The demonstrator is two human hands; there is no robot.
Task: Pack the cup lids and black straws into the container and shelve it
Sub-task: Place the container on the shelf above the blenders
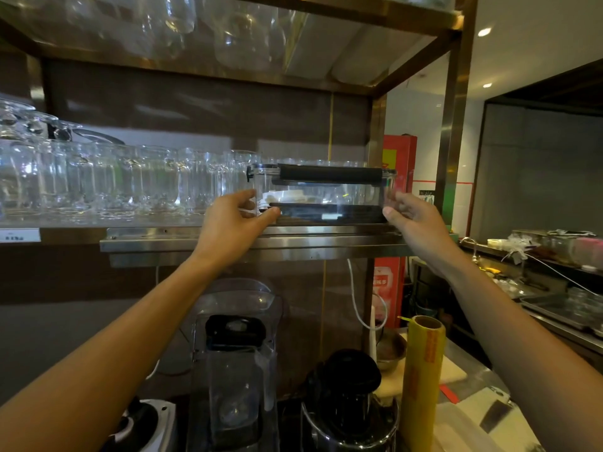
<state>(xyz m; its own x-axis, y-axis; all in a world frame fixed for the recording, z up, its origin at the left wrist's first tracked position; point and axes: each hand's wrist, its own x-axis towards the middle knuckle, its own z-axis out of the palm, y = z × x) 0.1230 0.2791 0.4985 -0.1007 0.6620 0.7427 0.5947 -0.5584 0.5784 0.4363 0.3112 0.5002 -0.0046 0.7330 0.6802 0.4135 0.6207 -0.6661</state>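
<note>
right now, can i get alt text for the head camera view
Two hands, left hand and right hand, hold a clear lidded container by its ends on a steel shelf, right of rows of glass mugs. Black straws lie inside it; blenders and a yellow cling-film roll stand below.

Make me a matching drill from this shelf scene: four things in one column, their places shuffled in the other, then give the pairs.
Things:
1. container
2. left hand
3. cling film roll
4. drinking glasses

Places:
A. upright on the counter, lower right
B. on the steel shelf, between both hands
C. in a row on the shelf, left of the container
D. at the container's left end

Pairs: 1-B, 2-D, 3-A, 4-C
</note>
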